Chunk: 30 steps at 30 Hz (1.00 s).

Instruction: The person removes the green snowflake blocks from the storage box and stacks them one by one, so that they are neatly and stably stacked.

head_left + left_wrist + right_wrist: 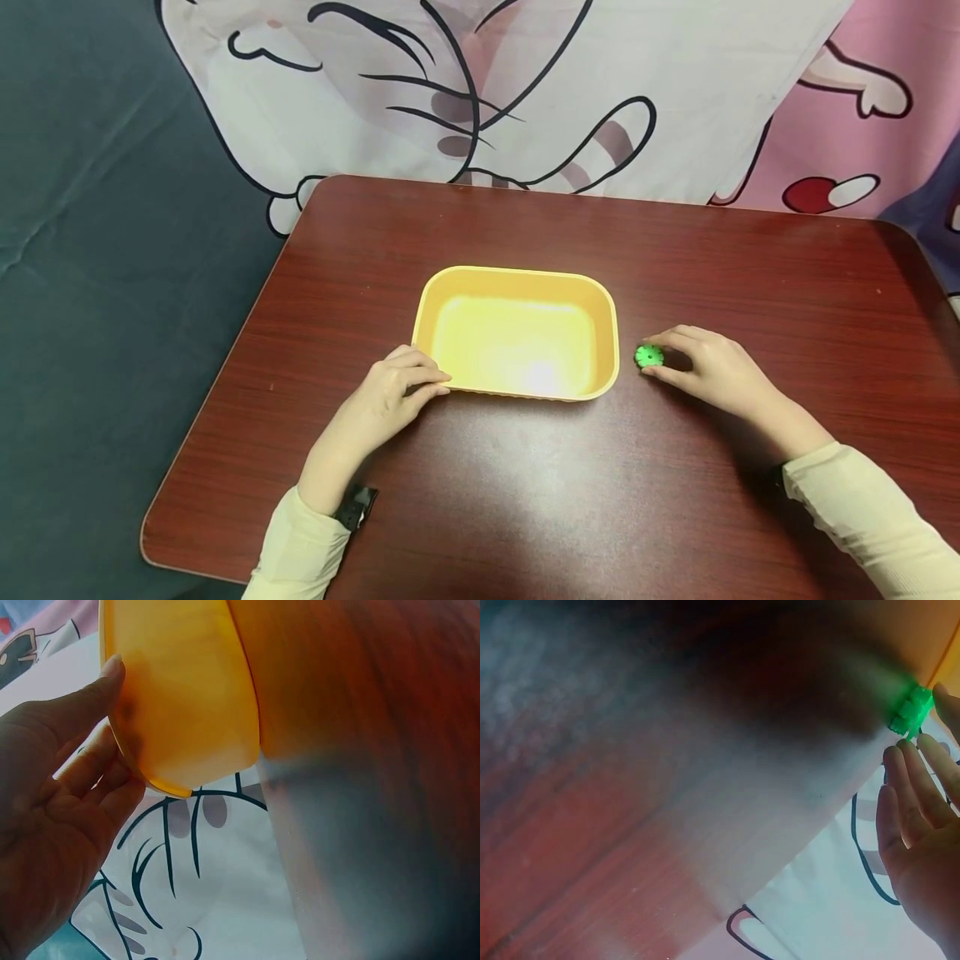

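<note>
A yellow plastic bin [517, 392], rectangular with rounded corners and nothing inside, stands on the table. At its near left corner my left hand [386, 402] grips the rim; the left wrist view shows the thumb and fingers about the bin's edge [180, 697]. Right of the bin, a small green disc [649, 357] with a notched edge and a hole in its middle lies at the tabletop. My right hand [705, 367] pinches this disc between thumb and fingertips. In the right wrist view the green disc [912, 712] appears thick and ridged, beside the fingers.
The reddish-brown wooden table [525, 500] has rounded corners and extends around the bin. Behind it hangs a cartoon-printed cloth [405, 100]. Dark green fabric [97, 333] fills the left side. A dark device [358, 507] sits at the left wrist.
</note>
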### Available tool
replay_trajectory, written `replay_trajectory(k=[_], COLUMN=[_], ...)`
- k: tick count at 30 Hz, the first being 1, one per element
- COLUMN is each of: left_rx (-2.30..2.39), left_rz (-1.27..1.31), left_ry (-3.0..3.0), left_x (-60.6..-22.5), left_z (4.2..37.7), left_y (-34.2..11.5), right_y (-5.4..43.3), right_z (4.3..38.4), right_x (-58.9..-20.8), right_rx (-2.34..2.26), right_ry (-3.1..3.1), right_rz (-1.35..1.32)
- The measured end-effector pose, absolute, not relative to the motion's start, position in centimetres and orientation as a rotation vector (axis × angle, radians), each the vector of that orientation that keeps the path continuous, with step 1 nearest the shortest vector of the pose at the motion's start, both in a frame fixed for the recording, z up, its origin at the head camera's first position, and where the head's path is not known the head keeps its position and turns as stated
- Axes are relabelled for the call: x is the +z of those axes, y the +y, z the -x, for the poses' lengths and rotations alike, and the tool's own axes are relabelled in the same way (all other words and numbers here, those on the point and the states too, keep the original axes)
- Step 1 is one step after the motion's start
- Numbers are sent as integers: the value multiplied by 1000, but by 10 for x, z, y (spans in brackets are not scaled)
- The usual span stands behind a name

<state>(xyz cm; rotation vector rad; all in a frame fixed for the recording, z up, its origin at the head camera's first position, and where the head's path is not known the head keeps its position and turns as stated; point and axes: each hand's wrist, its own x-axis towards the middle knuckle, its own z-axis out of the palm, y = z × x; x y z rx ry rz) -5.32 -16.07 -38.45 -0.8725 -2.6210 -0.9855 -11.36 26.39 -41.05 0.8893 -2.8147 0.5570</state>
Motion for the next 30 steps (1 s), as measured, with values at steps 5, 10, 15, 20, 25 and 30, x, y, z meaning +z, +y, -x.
replay_trajectory(k=[5, 10, 15, 20, 25, 30], left_rx=[-986, -982, -995, -981, -928, -767], left_rz=[884, 902, 898, 906, 889, 928], left_ry=[-2596, -2577, -2586, -2587, -2663, -2766], left_x=[-386, -387, -388, -389, -387, -382], left_z=[54, 55, 55, 57, 56, 57], left_y=[-161, -160, -159, -158, -158, -159], right_y=[265, 265, 266, 267, 269, 271], right_z=[114, 115, 115, 115, 111, 111], right_x=[-412, -415, -417, -419, -417, -409], right_rx=[576, 600, 651, 660, 640, 623], right_ry=[-2836, -2837, -2817, -2815, -2850, -2818], right_rz=[-895, -914, -935, -933, -898, -817])
